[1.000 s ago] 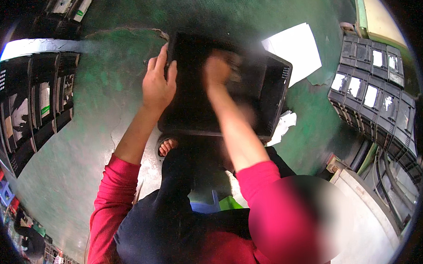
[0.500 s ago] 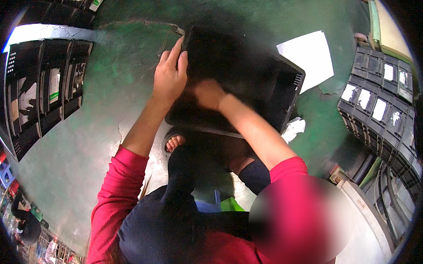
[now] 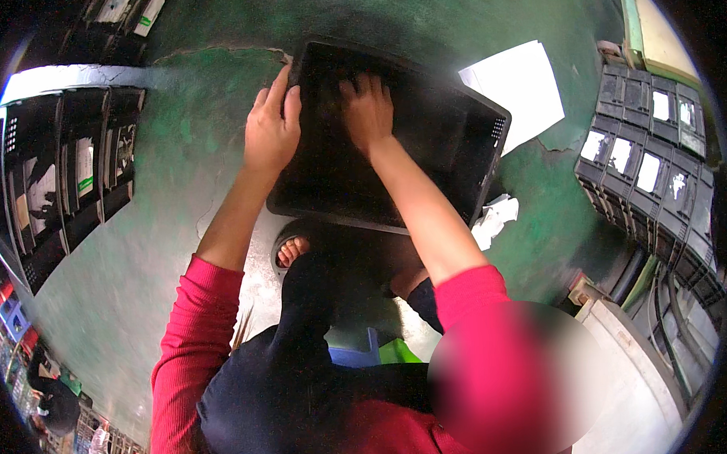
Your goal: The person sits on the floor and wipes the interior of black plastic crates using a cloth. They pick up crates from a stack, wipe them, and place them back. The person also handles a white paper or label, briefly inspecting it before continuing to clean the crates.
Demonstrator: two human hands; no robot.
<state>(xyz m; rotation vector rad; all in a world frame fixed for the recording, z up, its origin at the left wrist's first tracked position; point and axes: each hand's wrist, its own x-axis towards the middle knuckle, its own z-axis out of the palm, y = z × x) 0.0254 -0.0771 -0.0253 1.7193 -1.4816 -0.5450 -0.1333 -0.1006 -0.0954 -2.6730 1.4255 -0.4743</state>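
A black plastic crate (image 3: pixel 433 156) lies in front of me, its open side up and its right end vented with small holes. My left hand (image 3: pixel 272 132) grips the crate's left rim, the index finger stretched along the edge and the thumb over the inner side. Inside the crate, toward its far left part, my right hand (image 3: pixel 367 111) reaches down with its fingers apart. Its fingertips are near the dark inner surface. Nothing shows in that hand, though the deep shade hides what lies under the fingers.
White paper sheets (image 3: pixel 519 93) lie right of the crate, with crumpled white paper (image 3: pixel 495 221) nearer. Stacked black crates stand at left (image 3: pixel 73 169) and right (image 3: pixel 650 169). The green floor (image 3: pixel 183 113) is cracked. A person (image 3: pixel 57 402) is at the far lower left.
My right hand has moved away from me inside the crate, from its near left part to the far left, and its fingers now show clearly. My left hand keeps the rim.
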